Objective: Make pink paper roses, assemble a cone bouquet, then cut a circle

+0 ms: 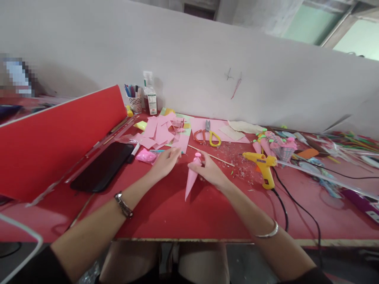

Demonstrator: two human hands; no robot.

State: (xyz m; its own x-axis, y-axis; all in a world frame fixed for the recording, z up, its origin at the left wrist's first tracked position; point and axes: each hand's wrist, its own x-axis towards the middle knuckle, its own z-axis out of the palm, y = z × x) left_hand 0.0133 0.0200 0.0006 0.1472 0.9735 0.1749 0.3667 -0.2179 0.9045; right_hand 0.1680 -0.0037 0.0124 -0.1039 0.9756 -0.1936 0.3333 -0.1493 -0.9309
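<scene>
Near the middle of the red table (177,213), the right hand (209,170) holds a pink paper cone (192,178) by its wide top end, fingers pinched closed around it, with the cone's point slanting down toward the person and resting on or just above the table; which of the two cannot be told. A small pink ball (198,155) sits at the cone's top, just above the fingers. Left of the cone, the left hand (165,161) lies flat with its fingers stretched out and loosely spread, holding nothing; its fingertips reach the edge of a heap of pink paper squares (161,132). A pink lump (146,156) lies just left of that hand, and a black phone (102,166) lies farther left of the cone, beside a red board (59,138) propped at a slant. Beyond the cone, a thin wooden stick (211,156) runs behind the right hand, and scissors with orange and yellow handles (208,135) lie on a pink sheet behind it. Right of the cone, a yellow glue gun (262,165) stands on the table, well apart from the right hand, its black cord (281,205) trailing toward the table's front edge. Behind the glue gun lies a cluster of finished pink cones (274,144). A cup of pens (134,98) and a small bottle (149,92) stand at the white wall, far behind the cone.
</scene>
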